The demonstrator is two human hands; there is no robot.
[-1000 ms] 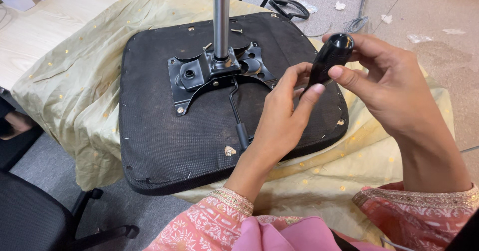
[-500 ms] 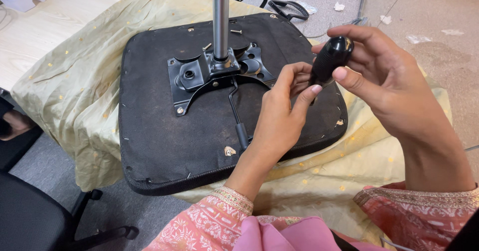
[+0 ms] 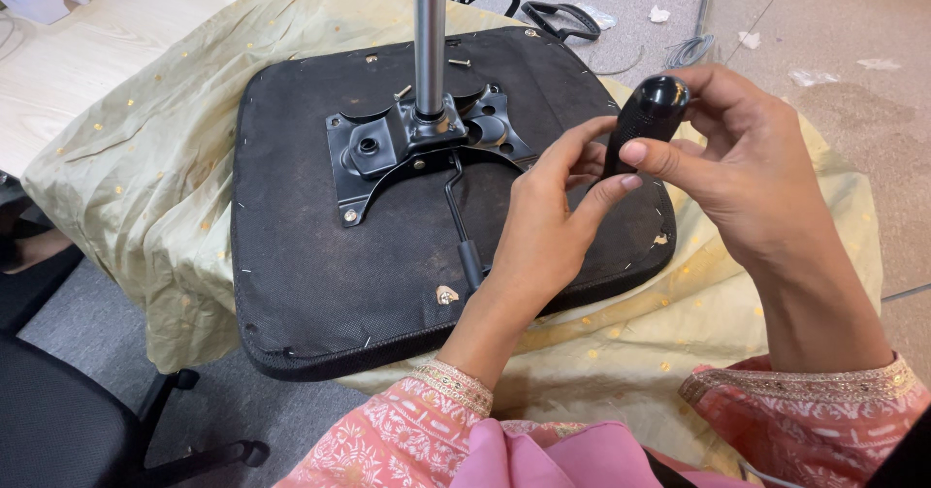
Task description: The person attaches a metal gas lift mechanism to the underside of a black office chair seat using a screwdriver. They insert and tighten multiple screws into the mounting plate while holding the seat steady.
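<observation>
Black handle [image 3: 644, 119] clamped in right hand [image 3: 747, 173], pinched by left hand [image 3: 548, 216]; unfitted to seat [image 3: 320, 284] lever [image 3: 460, 218].

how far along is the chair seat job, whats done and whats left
Done: the metal plate with its grey post sits on the upturned seat. In hand: both the left hand and right hand grip a black handle. Left: loose screws lie unfitted beside the plate.

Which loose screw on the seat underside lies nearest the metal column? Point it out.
The screw just left of the metal column, lying tilted above the black mounting plate. The other loose screw lies right of the column, farther away.
</observation>
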